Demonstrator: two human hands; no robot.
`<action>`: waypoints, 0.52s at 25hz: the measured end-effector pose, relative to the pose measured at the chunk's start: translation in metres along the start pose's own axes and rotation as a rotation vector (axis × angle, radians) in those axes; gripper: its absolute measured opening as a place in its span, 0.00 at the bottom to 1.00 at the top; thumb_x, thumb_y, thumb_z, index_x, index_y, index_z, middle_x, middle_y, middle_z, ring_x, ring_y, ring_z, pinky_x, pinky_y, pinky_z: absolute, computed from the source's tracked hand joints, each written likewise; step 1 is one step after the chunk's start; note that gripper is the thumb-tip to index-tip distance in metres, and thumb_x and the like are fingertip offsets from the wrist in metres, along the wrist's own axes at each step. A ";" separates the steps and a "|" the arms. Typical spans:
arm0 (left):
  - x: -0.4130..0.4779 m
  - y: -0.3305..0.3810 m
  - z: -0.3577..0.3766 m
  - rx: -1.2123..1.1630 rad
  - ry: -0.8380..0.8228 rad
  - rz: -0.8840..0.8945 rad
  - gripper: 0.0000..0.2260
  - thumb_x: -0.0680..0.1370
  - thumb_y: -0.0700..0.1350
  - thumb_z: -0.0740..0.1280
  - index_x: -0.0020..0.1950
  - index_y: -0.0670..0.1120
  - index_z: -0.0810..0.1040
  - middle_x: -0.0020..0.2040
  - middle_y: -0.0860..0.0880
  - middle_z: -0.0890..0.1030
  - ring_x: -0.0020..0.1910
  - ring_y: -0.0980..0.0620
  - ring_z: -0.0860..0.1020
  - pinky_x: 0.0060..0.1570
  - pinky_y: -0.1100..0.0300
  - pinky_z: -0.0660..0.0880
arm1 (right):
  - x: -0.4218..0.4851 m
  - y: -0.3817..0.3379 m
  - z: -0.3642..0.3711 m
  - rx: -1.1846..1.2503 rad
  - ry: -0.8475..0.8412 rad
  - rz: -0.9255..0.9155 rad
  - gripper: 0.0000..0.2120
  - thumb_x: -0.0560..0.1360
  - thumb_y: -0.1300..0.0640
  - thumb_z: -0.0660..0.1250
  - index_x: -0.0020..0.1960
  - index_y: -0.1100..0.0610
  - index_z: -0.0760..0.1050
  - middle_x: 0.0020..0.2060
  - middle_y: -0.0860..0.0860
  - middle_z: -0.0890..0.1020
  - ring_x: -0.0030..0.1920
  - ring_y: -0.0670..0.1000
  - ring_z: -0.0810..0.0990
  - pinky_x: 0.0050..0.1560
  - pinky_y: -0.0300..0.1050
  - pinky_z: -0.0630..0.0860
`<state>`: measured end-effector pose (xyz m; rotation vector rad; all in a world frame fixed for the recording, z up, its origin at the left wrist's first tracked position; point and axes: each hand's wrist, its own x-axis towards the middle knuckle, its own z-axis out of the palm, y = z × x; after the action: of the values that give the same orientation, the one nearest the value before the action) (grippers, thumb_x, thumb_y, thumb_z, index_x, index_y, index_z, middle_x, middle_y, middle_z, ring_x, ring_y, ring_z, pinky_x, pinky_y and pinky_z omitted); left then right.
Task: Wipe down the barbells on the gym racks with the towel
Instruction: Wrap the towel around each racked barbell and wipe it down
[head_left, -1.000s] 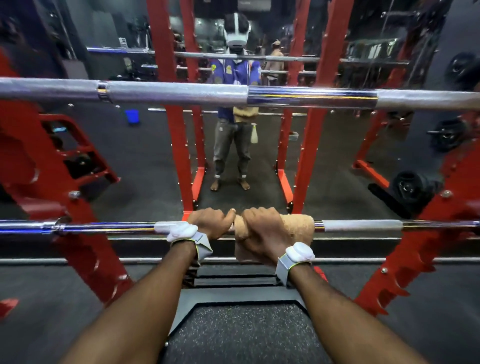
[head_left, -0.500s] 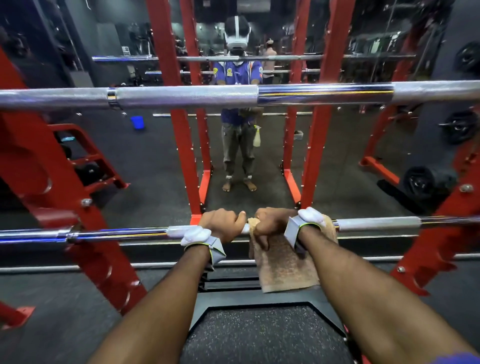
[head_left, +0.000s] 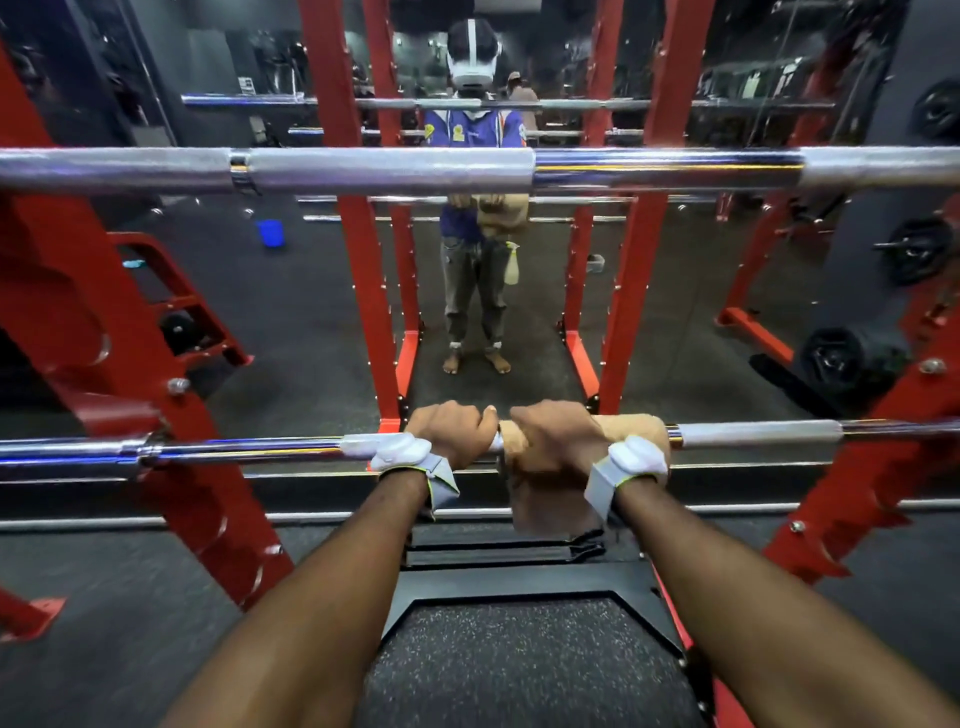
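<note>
Head view: left hand (head_left: 452, 434) curled bare round lower barbell (head_left: 234, 449), right hand (head_left: 556, 441) clamping tan towel (head_left: 639, 428) around it (tail dangling), so a loose wrap may slip off mid-stroke.

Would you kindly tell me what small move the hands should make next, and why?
Probably slide the right hand and towel rightward along the lower barbell: the towel wraps the bar, the left hand grips bare steel beside it, and the knurled stretch rightward lies uncovered.
</note>
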<state>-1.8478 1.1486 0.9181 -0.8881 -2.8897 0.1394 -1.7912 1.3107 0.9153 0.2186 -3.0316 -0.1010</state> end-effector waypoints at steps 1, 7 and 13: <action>-0.004 0.002 0.003 0.083 0.034 0.081 0.19 0.84 0.50 0.49 0.70 0.44 0.69 0.57 0.43 0.80 0.54 0.40 0.78 0.45 0.54 0.70 | 0.005 0.003 -0.007 0.089 -0.085 0.032 0.14 0.70 0.43 0.67 0.49 0.52 0.75 0.50 0.52 0.83 0.51 0.57 0.82 0.42 0.46 0.69; -0.003 -0.001 0.003 0.117 0.052 0.135 0.17 0.84 0.48 0.51 0.70 0.47 0.69 0.58 0.45 0.81 0.55 0.41 0.79 0.41 0.55 0.65 | -0.016 -0.017 0.022 -0.121 0.343 0.097 0.12 0.58 0.49 0.66 0.39 0.50 0.68 0.36 0.49 0.79 0.38 0.57 0.78 0.39 0.50 0.63; -0.002 0.002 0.001 -0.066 0.017 -0.043 0.20 0.84 0.53 0.49 0.58 0.45 0.78 0.53 0.43 0.82 0.53 0.40 0.79 0.49 0.53 0.74 | -0.011 0.002 0.005 -0.100 0.124 -0.007 0.15 0.64 0.44 0.69 0.44 0.51 0.71 0.41 0.51 0.82 0.43 0.58 0.82 0.38 0.48 0.64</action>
<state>-1.8454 1.1493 0.9164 -0.8324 -2.9109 0.0326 -1.7815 1.3146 0.9099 0.2182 -2.8930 -0.2299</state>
